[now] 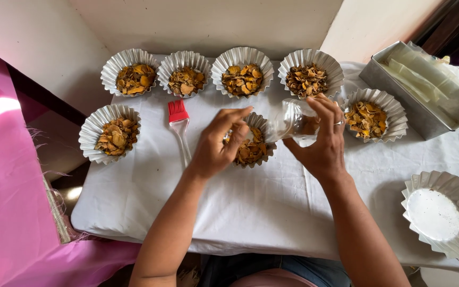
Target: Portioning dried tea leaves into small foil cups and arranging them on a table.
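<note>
**Fluted foil cups of dried flakes on a white cloth**

The right hand (322, 141) is closed around a small clear bottle (293, 122), tipped sideways with its mouth toward the middle cup (251, 146). That cup holds orange-brown flakes. The left hand (219, 143) rests over its near rim, fingers curled and pinched together; whether they hold anything cannot be told. Four more filled cups (243, 78) stand in a row at the far edge, one (113, 134) sits at the left and one (370, 118) just right of the bottle. A red-bristled brush (179, 123) lies beside the left hand. A stack of empty cups (444, 212) stands at the right, near a metal tray (415, 114) holding pale sheets.
</note>
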